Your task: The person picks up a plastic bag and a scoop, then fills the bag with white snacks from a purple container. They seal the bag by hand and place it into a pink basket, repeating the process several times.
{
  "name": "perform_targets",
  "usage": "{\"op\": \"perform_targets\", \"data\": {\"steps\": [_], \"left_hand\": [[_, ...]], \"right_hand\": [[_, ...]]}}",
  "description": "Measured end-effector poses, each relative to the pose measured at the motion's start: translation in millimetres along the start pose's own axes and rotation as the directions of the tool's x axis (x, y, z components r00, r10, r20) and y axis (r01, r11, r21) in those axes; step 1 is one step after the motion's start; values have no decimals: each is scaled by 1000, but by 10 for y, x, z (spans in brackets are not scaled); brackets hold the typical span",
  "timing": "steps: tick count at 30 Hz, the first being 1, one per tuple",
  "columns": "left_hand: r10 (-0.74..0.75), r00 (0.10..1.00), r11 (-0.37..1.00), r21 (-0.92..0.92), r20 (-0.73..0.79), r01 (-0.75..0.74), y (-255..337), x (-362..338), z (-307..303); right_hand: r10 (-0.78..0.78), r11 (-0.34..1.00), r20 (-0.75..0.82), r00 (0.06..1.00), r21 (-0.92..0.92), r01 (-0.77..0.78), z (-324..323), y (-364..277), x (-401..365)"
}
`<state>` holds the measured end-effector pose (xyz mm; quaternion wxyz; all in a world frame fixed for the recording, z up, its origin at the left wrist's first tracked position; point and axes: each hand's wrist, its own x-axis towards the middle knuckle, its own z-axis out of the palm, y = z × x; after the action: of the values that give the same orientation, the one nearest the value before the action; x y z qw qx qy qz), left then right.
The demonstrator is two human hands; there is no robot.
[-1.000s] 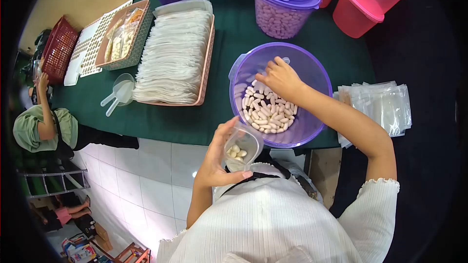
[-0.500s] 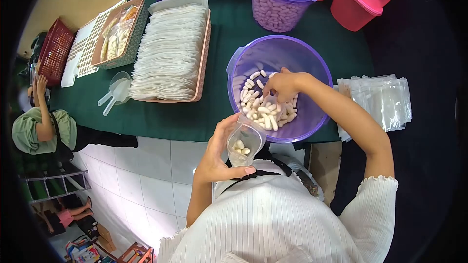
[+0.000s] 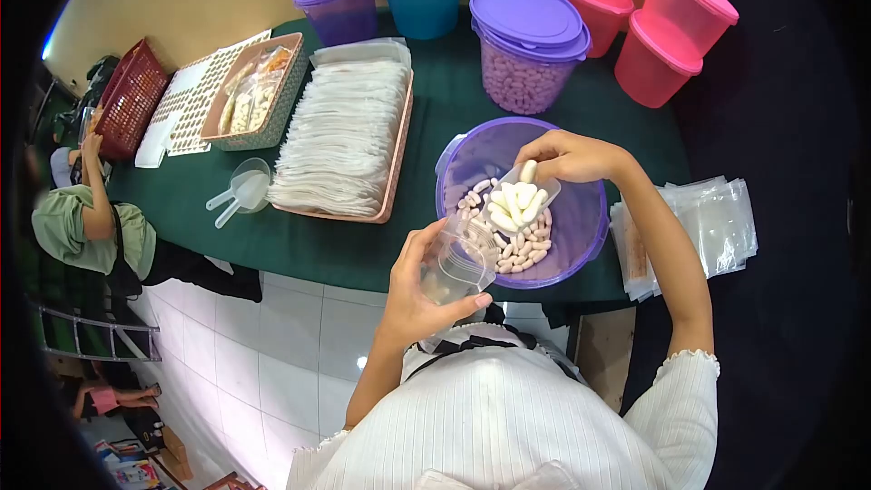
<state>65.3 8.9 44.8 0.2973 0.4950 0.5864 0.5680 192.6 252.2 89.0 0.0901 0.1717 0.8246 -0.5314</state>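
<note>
My left hand (image 3: 413, 299) is wrapped round a clear plastic bag (image 3: 454, 263), tilted beside the near left rim of a purple tub (image 3: 594, 236). A few pale pieces show dimly inside the bag. In my right hand (image 3: 572, 159) is a clear scoop (image 3: 543, 198) heaped with white oblong pieces (image 3: 517, 200), raised over the tub. More such pieces (image 3: 526, 249) lie loose on the tub's bottom. The scoop's handle is hidden by my fingers.
Left of the tub stand a basket of flat white packets (image 3: 340, 127), two small scoops (image 3: 240, 195), a smaller basket (image 3: 295, 82) and a red basket (image 3: 136, 95). Lidded tubs (image 3: 526, 45) line the back. Clear bags (image 3: 699, 227) lie right. A person (image 3: 100, 227) is at the left.
My right hand has risen from the pieces in the tub, bringing up the filled scoop. The bag in my left hand is tilted more. The camera's view has shifted, showing more of the back tubs.
</note>
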Motion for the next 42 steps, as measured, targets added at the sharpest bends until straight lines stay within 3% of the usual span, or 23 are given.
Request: {"op": "perform_targets", "data": {"steps": [4, 6, 13, 15, 17, 21, 24, 27, 30, 32, 35, 37, 39, 42], "left_hand": [[-23, 1000, 995, 99, -6, 24, 46, 49, 37], [-22, 1000, 995, 99, -8, 23, 41, 74, 53], [-32, 999, 993, 115, 3, 31, 41, 110, 65], [-30, 1000, 994, 110, 4, 29, 11, 120, 67], [-33, 999, 994, 105, 3, 32, 0, 113, 70], [-43, 999, 993, 114, 17, 41, -14, 130, 74], [-22, 1000, 994, 103, 6, 21, -40, 137, 86], [1, 1000, 995, 103, -7, 0, -44, 140, 94], [3, 1000, 993, 122, -3, -3, -39, 144, 88], [-5, 1000, 992, 127, -7, 6, -26, 141, 84], [12, 1000, 985, 173, -3, -11, -15, 149, 91], [15, 1000, 989, 151, -10, -14, -67, 145, 103], [10, 1000, 986, 166, -17, -7, -29, 145, 112], [7, 1000, 979, 206, -13, -4, 53, 152, 122]], "right_hand": [[60, 979, -131, 990, -186, -84, -60, -193, -149], [59, 946, -298, 953, -287, -149, -42, -232, -195], [117, 848, -268, 956, -474, -237, -43, -123, -312], [149, 842, -262, 954, -472, -261, -77, -106, -333], [104, 911, -333, 937, -347, -224, -85, 12, -335], [100, 874, -372, 923, -410, -260, -90, -85, -387], [88, 862, -315, 945, -451, -231, -88, -88, -407], [102, 869, -428, 898, -401, -289, -73, -147, -416], [43, 878, -370, 928, -429, -212, -77, -108, -420], [45, 898, -434, 900, -377, -226, -69, -188, -431], [10, 935, -379, 925, -323, -143, -28, -292, -436], [-50, 950, -460, 887, -296, -99, 83, -393, -421], [-131, 876, -369, 920, -477, -66, 151, -504, -417], [-106, 832, -312, 944, -548, -87, 195, -631, -416]]}}
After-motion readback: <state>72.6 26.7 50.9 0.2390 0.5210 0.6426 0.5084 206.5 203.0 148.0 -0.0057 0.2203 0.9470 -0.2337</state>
